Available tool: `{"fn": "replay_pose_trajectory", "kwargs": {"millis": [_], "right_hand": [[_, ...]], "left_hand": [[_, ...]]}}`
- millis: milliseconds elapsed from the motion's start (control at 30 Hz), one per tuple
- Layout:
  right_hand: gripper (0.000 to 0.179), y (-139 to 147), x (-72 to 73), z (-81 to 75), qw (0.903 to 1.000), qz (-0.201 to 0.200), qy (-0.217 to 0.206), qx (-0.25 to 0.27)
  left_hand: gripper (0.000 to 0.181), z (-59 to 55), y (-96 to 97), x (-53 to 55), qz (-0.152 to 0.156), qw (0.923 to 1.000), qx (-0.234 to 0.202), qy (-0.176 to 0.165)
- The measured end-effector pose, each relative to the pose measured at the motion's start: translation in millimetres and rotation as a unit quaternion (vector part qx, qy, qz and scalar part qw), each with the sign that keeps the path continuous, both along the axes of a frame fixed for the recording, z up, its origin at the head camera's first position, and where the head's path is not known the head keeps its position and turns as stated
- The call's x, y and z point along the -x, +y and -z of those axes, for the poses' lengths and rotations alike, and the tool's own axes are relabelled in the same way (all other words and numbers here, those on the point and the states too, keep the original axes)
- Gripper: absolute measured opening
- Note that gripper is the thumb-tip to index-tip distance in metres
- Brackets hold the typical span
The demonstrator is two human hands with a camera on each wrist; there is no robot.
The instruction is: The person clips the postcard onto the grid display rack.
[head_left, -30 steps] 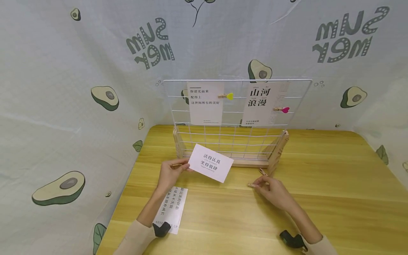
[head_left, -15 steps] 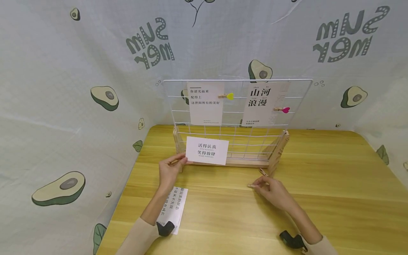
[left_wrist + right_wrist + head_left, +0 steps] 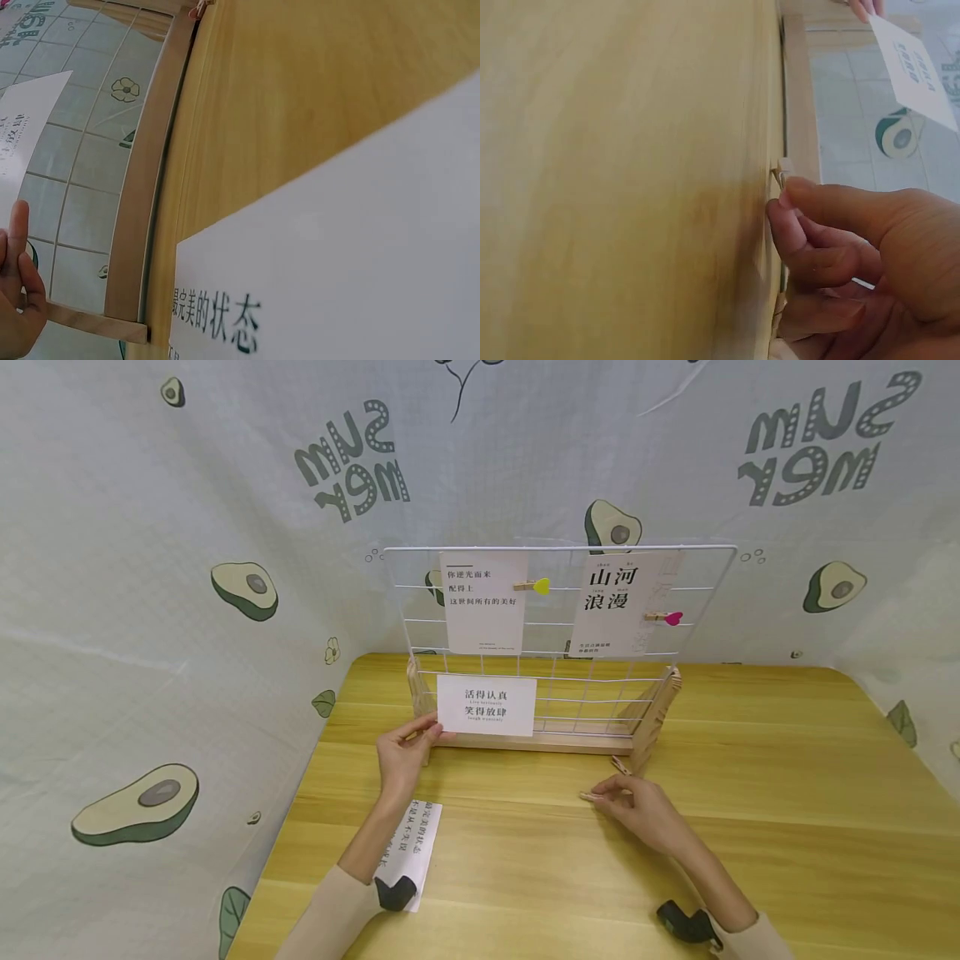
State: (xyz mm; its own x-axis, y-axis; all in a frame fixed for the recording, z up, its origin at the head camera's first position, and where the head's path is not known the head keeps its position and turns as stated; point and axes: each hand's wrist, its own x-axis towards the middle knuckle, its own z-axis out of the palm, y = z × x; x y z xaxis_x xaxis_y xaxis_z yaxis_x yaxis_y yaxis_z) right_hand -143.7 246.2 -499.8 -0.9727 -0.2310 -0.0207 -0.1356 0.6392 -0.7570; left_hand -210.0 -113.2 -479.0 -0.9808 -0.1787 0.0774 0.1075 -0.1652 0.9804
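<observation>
My left hand (image 3: 403, 758) pinches a white printed card (image 3: 487, 706) by its lower left corner. The card stands upright and level, overlapping the lower left of the white wire grid rack (image 3: 573, 702) in the head view. Over the wooden table, my right hand (image 3: 637, 810) pinches a small wooden clothespin (image 3: 783, 171) between thumb and index finger. Another clothespin (image 3: 621, 765) lies beside the rack's right foot. Higher on the grid hang two cards: the left card (image 3: 483, 627) has a clothespin with a yellow heart (image 3: 542, 586), the right card (image 3: 611, 631) one with a pink heart (image 3: 673, 618).
A second loose white card (image 3: 420, 839) lies on the table (image 3: 525, 877), partly under my left forearm. The rack's wooden base (image 3: 555, 743) has a slanted foot at each end. Behind it hangs a curtain (image 3: 525, 460) printed with avocados.
My left hand has raised the card toward the grid and turned it from a tilt to nearly level. The right hand stays almost still, clothespin in its fingers.
</observation>
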Motion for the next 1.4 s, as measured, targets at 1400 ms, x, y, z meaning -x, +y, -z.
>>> {"fn": "replay_pose_trajectory", "kwargs": {"millis": [1400], "right_hand": [[0.009, -86, 69.7, -129.7, 0.9031, 0.025, 0.404, -0.144]], "left_hand": [[0.025, 2.8, 8.1, 3.3, -0.007, 0.9995, -0.011, 0.027]]}}
